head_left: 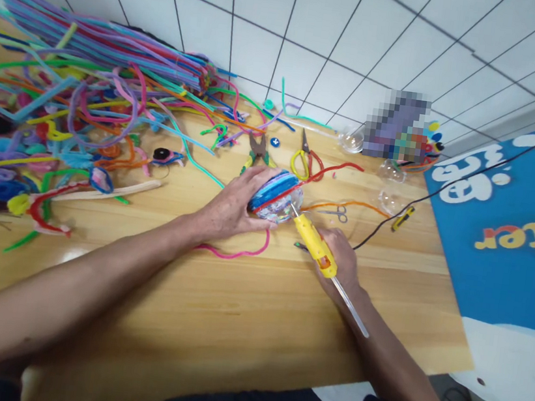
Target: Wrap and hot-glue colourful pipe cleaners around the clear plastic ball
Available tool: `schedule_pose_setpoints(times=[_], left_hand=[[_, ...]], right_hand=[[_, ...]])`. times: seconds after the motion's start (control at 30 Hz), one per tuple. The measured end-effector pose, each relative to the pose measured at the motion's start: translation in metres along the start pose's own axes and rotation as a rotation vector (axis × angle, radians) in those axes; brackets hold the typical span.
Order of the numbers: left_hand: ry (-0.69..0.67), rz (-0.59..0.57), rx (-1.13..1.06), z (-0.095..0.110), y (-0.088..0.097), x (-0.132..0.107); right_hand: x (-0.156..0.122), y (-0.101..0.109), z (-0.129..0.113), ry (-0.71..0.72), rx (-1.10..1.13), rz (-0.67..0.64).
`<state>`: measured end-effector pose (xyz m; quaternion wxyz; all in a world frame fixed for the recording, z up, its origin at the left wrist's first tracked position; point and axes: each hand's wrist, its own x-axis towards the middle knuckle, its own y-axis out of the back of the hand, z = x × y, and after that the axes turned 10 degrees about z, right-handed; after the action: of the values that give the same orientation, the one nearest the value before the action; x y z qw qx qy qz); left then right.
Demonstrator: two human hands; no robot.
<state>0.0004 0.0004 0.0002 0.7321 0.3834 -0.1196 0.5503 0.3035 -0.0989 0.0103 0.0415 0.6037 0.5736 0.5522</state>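
My left hand [240,203] is wrapped around a clear ball [275,195] partly covered with blue, purple and red pipe cleaners. A red pipe cleaner [335,173] trails from the ball toward the upper right. In my right hand [341,256] is a yellow hot glue gun [314,239], its nozzle at the ball's right side. A clear glue stick [352,309] sticks out of the gun's back end. Whether the nozzle touches the ball, I cannot tell. Below my left hand, a pink pipe cleaner [240,255] curls on the wooden table [212,325].
Pipe cleaners [104,54] lie bundled and loose at the left. Behind the ball are pliers [256,150] and scissors [306,159]. Small scissors [337,213], an orange pipe cleaner [350,203], clear plastic domes [391,197] and a yellow cutter [403,218] lie rightward. A black cord [425,198] crosses there.
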Motion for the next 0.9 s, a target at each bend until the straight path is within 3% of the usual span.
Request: schedule_pose_setpoints(times=[0.17, 0.3, 0.4, 0.57, 0.9], left_hand=[[0.009, -0.001, 0.01, 0.0, 0.0, 0.0], [-0.001, 0.018, -0.008, 0.002, 0.0, 0.0], [0.008, 0.032, -0.013, 0.002, -0.001, -0.001], [0.041, 0.016, -0.003, 0.001, -0.001, -0.002], [0.06, 0.018, 0.005, 0.001, -0.002, -0.001]], right_hand=[[-0.004, -0.001, 0.002, -0.072, 0.023, -0.025], [-0.006, -0.003, 0.002, -0.099, 0.001, 0.052], [-0.007, -0.003, 0.005, -0.077, -0.044, 0.081], [-0.006, -0.006, 0.007, -0.051, -0.075, 0.01], [-0.007, -0.011, 0.001, -0.077, -0.062, 0.11]])
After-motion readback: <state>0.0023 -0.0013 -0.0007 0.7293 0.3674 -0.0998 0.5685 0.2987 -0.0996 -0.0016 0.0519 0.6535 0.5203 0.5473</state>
